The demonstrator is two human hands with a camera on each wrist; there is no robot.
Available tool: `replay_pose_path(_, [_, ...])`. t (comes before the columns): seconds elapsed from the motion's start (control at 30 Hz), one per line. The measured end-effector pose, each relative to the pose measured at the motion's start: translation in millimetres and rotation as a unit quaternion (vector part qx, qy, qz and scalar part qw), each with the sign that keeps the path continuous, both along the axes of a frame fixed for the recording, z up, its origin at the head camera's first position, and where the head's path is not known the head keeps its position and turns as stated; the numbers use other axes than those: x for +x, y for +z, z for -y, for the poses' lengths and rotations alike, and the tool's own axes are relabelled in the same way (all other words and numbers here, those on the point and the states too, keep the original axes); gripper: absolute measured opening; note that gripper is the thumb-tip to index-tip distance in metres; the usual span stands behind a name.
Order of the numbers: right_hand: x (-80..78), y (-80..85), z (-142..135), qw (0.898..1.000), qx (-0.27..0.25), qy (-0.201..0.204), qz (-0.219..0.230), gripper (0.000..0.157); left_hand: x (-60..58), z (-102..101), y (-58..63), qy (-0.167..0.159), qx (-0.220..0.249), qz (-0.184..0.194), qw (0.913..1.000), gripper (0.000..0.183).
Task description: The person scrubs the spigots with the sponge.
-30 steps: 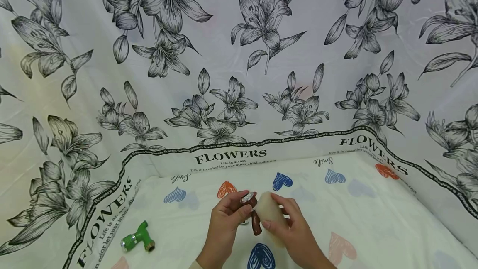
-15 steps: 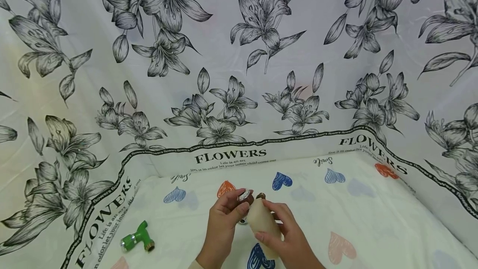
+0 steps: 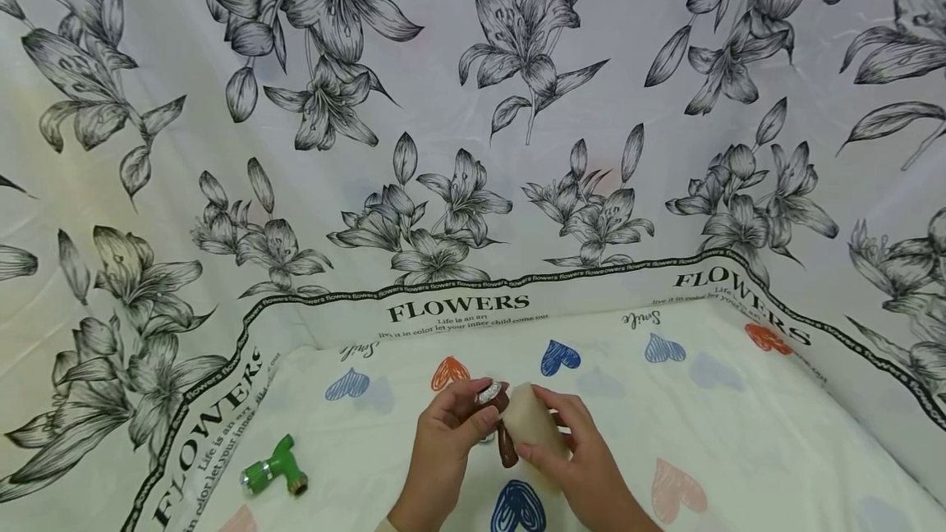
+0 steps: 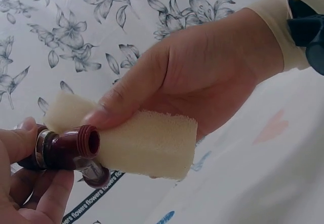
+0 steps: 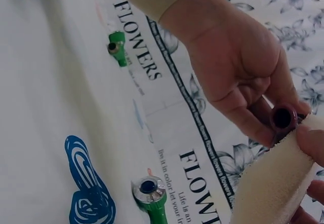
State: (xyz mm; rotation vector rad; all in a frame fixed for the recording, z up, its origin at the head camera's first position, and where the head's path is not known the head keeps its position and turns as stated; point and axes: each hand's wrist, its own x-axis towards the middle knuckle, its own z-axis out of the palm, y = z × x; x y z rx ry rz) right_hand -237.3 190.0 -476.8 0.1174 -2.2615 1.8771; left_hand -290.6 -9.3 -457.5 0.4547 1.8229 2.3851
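Glossy maroon tap (image 4: 67, 147) in left fingers (image 4: 56, 191); right fingers (image 3: 567, 407) hold cream sponge (image 4: 147, 145), seemingly touching.

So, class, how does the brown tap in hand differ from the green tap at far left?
The brown tap is dark and reddish; the green tap is brighter. The left hand grips the brown tap, while the green tap lies on the cloth. Both have silvery parts.
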Motion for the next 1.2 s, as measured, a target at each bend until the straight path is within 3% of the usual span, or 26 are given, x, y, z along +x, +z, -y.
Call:
replay_pose_path(0.3, [-4.5, -5.4, -8, 0.998, 0.031, -0.032, -0.033, 0.070, 4.1, 0, 2.0, -0.017, 0.005, 0.014, 0.9997, 0.044])
replay_pose_path(0.5, [-7.2, -7.7, -16, 0.998, 0.018, -0.067, -0.003, 0.071, 6.2, -2, 1.8, -0.036, 0.014, -0.001, 0.9993, 0.044])
replay_pose_path(0.73, [-3.2, -4.6, -9, 0.999, -0.013, -0.018, 0.027, 0.070, 4.0, -2, 1.1, -0.017, 0.002, 0.002, 0.9998, 0.042])
replay_pose_path(0.97, [6.0, -0.8, 1, 1.000, -0.021, 0.020, -0.002, 0.068, 0.7, -2, -0.6, 0.002, -0.015, -0.012, 0.9998, 0.043])
replay_pose_path(1.2, [13.3, 1.3, 5, 0.998, 0.005, 0.046, -0.044, 0.065, -1.1, -2, -0.2, 0.025, -0.005, -0.018, 0.9995, 0.043])
